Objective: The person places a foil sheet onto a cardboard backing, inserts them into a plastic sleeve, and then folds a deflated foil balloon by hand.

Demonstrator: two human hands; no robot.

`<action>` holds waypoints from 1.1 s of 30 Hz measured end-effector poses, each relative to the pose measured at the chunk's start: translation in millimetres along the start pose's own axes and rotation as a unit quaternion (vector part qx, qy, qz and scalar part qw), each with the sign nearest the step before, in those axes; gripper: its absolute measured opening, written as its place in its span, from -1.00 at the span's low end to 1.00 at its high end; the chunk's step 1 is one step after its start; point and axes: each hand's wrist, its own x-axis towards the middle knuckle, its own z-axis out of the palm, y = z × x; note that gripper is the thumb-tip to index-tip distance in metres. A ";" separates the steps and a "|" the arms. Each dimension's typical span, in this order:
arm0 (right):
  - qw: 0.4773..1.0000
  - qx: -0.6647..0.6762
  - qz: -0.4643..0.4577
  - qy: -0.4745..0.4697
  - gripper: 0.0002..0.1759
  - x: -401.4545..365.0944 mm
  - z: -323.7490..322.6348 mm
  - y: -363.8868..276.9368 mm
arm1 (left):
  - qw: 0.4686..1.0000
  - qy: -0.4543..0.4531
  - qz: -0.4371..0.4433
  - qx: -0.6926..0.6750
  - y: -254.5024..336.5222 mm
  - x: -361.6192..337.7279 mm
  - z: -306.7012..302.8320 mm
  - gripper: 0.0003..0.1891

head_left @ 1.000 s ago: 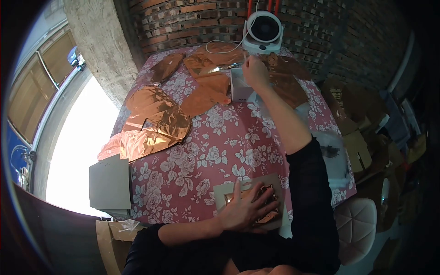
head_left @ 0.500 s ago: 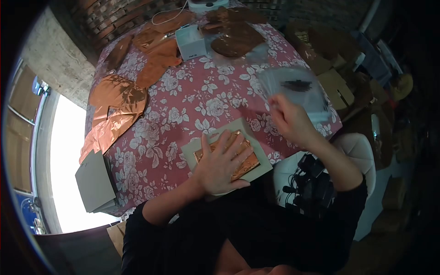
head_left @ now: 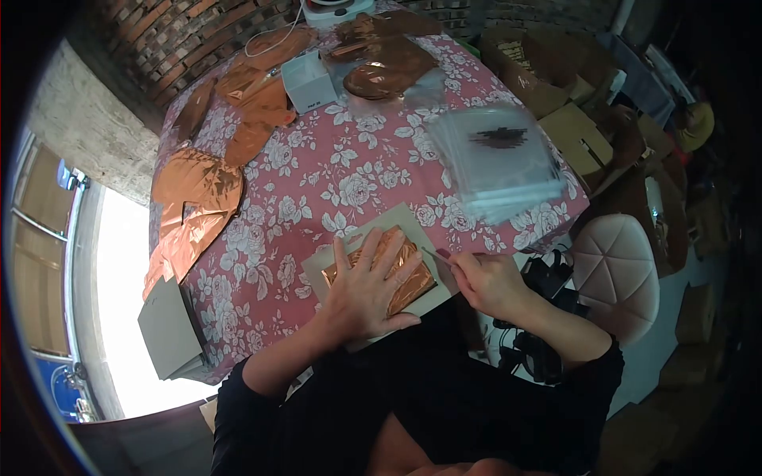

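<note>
My left hand (head_left: 367, 289) lies flat, fingers spread, pressing on a folded copper-coloured foil packet (head_left: 410, 295). Under the packet is a grey cardboard sheet (head_left: 406, 218), set at an angle near the table's front edge. My right hand (head_left: 494, 285) is closed around a thin, slender tool (head_left: 436, 255), whose tip points at the cardboard's right side. Whether the tool is a pen or a blade cannot be made out, nor whether its tip touches the board.
Clear plastic bags (head_left: 508, 170) are stacked at the right. Copper foil sheets (head_left: 198, 190) lie along the left and back, around a white box (head_left: 308, 82). Grey boards (head_left: 168, 329) stand at the left front edge. A padded chair (head_left: 615, 274) and black cables (head_left: 540, 349) are at my right.
My right hand has come down from beside the plastic bags to the cardboard's right edge, and the thin tool now shows in it. My left hand stays on the foil packet.
</note>
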 end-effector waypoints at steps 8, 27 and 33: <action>1.000 -0.001 -0.019 -0.009 -0.82 7.2 10.2 4.0 | 0.999 -0.028 -0.009 -0.020 4.6 3.0 -10.6 0.11; 0.999 -0.003 -0.046 -0.012 -0.82 12.3 13.2 8.0 | 0.999 -0.016 -0.018 -0.038 4.0 3.1 -9.1 0.13; 0.998 0.000 -0.050 -0.031 -0.80 18.7 6.5 5.1 | 0.999 -0.022 -0.017 -0.035 4.1 3.5 -9.5 0.13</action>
